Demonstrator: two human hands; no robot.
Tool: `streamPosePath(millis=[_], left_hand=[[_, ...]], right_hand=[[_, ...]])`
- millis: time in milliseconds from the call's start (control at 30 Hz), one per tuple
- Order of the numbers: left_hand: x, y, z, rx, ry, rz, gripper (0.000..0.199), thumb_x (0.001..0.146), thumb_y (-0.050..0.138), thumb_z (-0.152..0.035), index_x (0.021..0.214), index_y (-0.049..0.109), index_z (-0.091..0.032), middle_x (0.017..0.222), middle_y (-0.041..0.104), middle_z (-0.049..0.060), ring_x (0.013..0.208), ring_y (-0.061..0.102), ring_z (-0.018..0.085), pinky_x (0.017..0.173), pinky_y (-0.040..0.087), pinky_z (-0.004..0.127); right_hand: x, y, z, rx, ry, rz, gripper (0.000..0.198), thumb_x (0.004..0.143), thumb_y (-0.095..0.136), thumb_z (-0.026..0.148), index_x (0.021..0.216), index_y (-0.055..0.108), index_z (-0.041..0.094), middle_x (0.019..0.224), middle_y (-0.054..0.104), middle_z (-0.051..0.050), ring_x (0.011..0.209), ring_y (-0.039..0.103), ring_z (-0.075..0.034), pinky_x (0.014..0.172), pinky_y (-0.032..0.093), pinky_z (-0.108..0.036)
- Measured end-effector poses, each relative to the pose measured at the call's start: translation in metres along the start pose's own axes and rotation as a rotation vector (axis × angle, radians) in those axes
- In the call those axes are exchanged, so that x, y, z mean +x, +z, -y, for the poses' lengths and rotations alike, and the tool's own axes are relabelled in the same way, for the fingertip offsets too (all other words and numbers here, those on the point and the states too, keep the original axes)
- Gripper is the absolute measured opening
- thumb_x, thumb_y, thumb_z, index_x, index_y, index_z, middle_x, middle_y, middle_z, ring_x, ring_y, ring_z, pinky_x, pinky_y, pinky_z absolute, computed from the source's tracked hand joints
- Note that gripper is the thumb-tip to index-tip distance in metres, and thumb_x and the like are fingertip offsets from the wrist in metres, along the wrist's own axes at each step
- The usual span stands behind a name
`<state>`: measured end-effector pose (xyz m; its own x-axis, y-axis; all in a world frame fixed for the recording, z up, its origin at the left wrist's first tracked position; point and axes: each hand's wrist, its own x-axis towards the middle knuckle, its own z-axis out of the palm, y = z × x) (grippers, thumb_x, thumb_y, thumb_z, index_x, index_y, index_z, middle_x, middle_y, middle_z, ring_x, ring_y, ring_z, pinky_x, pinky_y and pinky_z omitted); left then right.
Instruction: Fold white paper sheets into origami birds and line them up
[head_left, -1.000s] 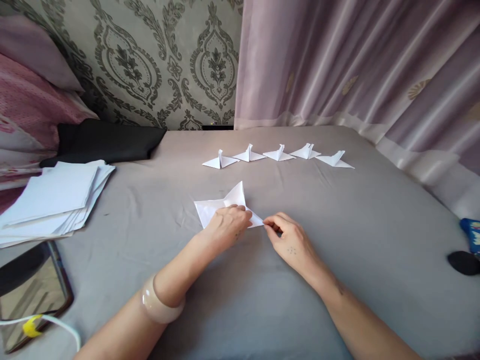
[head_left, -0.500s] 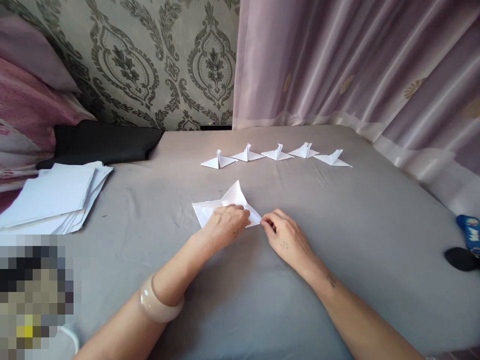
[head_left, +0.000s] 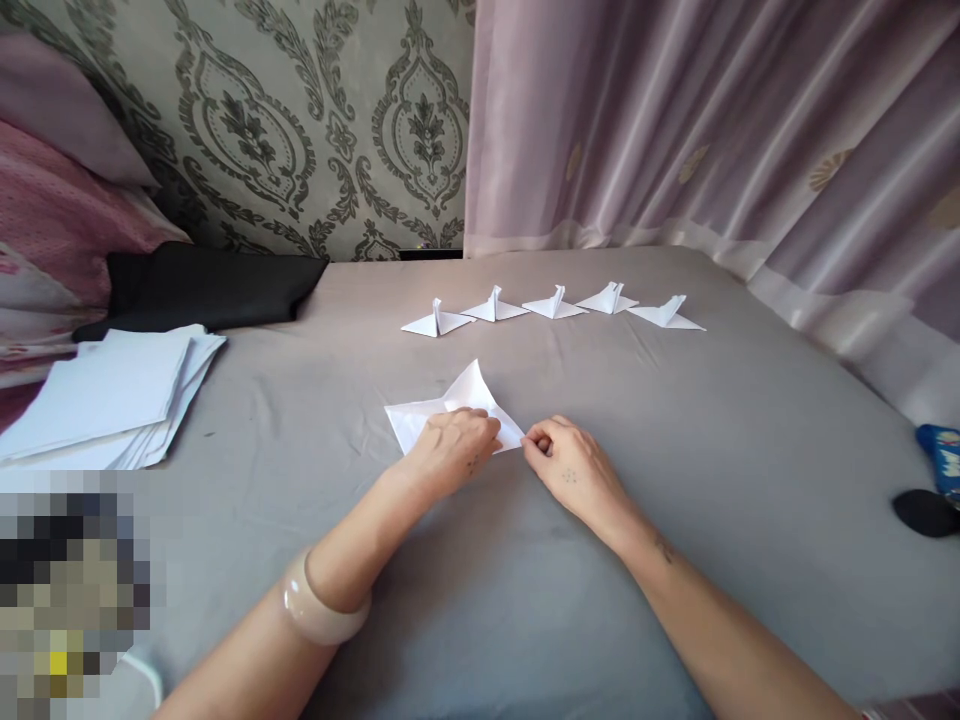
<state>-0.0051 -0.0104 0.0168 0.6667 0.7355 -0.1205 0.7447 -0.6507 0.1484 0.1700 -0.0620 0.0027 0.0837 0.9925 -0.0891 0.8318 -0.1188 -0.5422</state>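
A partly folded white sheet of paper (head_left: 474,385) lies on the grey cloth in front of me, one pointed flap standing up at its far side. My left hand (head_left: 459,440) rests over its middle, fingers bent together and pressed down on it; their tips are partly hidden. At the paper's right corner, my right hand (head_left: 566,455) pinches the tip between thumb and forefinger, its other fingers curled in. Beyond both hands, several folded white paper birds (head_left: 555,305) stand in a row.
A stack of white paper sheets (head_left: 105,385) lies at the left, before a folded black cloth (head_left: 217,285). The grey cloth (head_left: 750,450) covers the surface and has slight wrinkles. A black object (head_left: 926,512) and a blue packet (head_left: 941,460) sit at the right edge. Curtains (head_left: 637,120) hang behind.
Almost nothing differs. My right hand still pinches the paper's corner, having shifted only very slightly, and the left hand stays on the paper.
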Motion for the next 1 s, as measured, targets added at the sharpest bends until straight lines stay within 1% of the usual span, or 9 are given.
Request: streamPosePath(millis=[200,333,467,533,600,667,800,900,1000], left_hand=[[0.0,0.004,0.002,0.018,0.04,-0.025,0.021,0.093,0.047,-0.025,0.076,0.057,-0.018,0.076,0.061,0.003,0.075,0.059,0.017,0.058,0.034,0.026],[-0.002,-0.004,-0.002,0.01,0.029,-0.004,0.021,0.093,0.047,-0.023,0.076,0.058,-0.018,0.078,0.063,0.004,0.077,0.061,0.018,0.06,0.036,0.027],[-0.003,-0.007,-0.005,0.016,0.02,0.006,0.021,0.094,0.045,-0.023,0.08,0.06,-0.017,0.08,0.063,0.005,0.079,0.062,0.02,0.06,0.038,0.027],[-0.003,-0.003,-0.005,0.021,0.024,-0.018,0.022,0.095,0.043,-0.023,0.082,0.06,-0.017,0.078,0.063,0.006,0.078,0.062,0.021,0.061,0.039,0.028],[-0.003,0.002,-0.003,0.017,0.035,-0.049,0.025,0.095,0.041,-0.023,0.081,0.06,-0.017,0.077,0.062,0.006,0.078,0.062,0.021,0.063,0.04,0.028],[-0.004,0.004,0.001,-0.006,0.044,-0.067,0.024,0.095,0.042,-0.024,0.081,0.06,-0.018,0.077,0.061,0.005,0.079,0.061,0.02,0.065,0.041,0.028],[-0.017,-0.005,0.01,-0.163,0.03,-0.013,0.007,0.087,0.054,-0.022,0.089,0.06,-0.02,0.085,0.063,0.002,0.082,0.06,0.018,0.069,0.042,0.026],[-0.031,-0.016,0.015,-0.292,0.029,0.027,0.009,0.086,0.055,-0.019,0.093,0.06,-0.021,0.092,0.064,0.002,0.087,0.06,0.017,0.068,0.043,0.024],[-0.043,-0.017,0.018,-0.369,0.038,0.009,0.011,0.088,0.053,-0.018,0.093,0.062,-0.021,0.097,0.064,0.003,0.095,0.06,0.018,0.073,0.045,0.025]], right_hand=[[0.003,-0.006,-0.008,0.063,0.079,-0.007,0.012,0.074,0.056,0.025,0.069,0.067,0.022,0.074,0.066,-0.001,0.063,0.059,-0.015,0.054,0.038,-0.026],[0.001,-0.009,-0.016,0.13,0.046,-0.021,0.012,0.076,0.056,0.026,0.071,0.066,0.022,0.066,0.067,0.0,0.058,0.06,-0.014,0.053,0.041,-0.025],[-0.003,-0.005,-0.01,0.225,-0.072,-0.101,0.018,0.086,0.05,0.03,0.091,0.066,0.021,0.086,0.07,-0.002,0.076,0.065,-0.015,0.071,0.05,-0.026],[-0.005,0.0,-0.005,0.286,-0.208,-0.138,0.019,0.089,0.047,0.027,0.096,0.065,0.022,0.095,0.07,-0.003,0.085,0.065,-0.015,0.08,0.05,-0.027],[-0.007,0.004,-0.001,0.302,-0.338,-0.132,0.021,0.091,0.044,0.021,0.098,0.064,0.022,0.098,0.068,-0.003,0.089,0.064,-0.015,0.083,0.049,-0.028],[-0.008,0.005,0.001,0.253,-0.401,-0.093,0.025,0.091,0.042,0.015,0.101,0.064,0.022,0.1,0.067,-0.004,0.092,0.064,-0.016,0.084,0.049,-0.03],[-0.013,0.006,-0.001,0.143,-0.45,-0.061,0.031,0.092,0.04,0.011,0.11,0.062,0.022,0.106,0.066,-0.006,0.099,0.062,-0.018,0.087,0.049,-0.033],[-0.02,0.006,-0.002,0.065,-0.466,-0.051,0.033,0.093,0.038,0.011,0.114,0.061,0.023,0.11,0.065,-0.006,0.102,0.062,-0.02,0.089,0.05,-0.034],[-0.027,0.007,-0.001,-0.021,-0.451,-0.043,0.033,0.095,0.037,0.013,0.119,0.057,0.021,0.116,0.065,-0.007,0.103,0.062,-0.021,0.085,0.051,-0.035]])
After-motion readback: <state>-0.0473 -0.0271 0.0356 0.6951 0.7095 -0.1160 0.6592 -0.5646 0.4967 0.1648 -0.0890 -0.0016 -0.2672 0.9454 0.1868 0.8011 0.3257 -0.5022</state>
